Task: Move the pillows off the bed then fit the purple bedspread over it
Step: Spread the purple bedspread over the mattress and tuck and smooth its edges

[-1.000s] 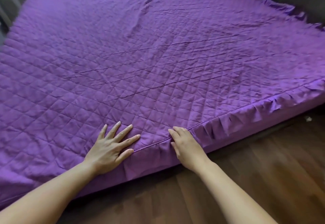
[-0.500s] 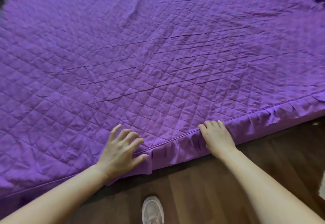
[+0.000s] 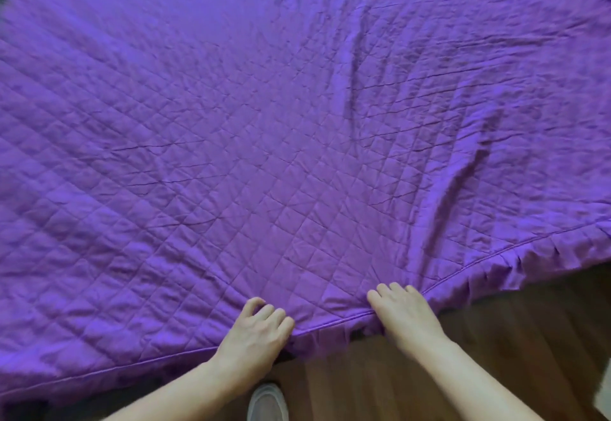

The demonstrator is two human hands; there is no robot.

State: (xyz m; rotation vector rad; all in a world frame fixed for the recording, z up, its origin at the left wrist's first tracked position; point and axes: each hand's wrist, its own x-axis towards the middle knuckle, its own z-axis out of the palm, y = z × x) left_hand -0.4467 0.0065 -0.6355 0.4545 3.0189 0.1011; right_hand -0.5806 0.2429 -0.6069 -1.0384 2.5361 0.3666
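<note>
A person's two hands press at the near edge of the purple bedspread (image 3: 264,142), which lies spread across the whole bed, its ruffled hem (image 3: 558,258) hanging over the side above the wooden floor (image 3: 496,338). The left hand (image 3: 254,331), fingers curled, bunches the quilted cloth at the piped seam; the right hand (image 3: 403,311) lies beside it on the same edge, fingers bent onto the fabric, its grip not clearly closed. Creases fan out from the hands. A pale shoe (image 3: 266,402) shows below the left hand.

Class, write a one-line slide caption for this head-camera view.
Both hands, left and right, grip the purple bedspread at the bed's near edge above the wooden floor.
</note>
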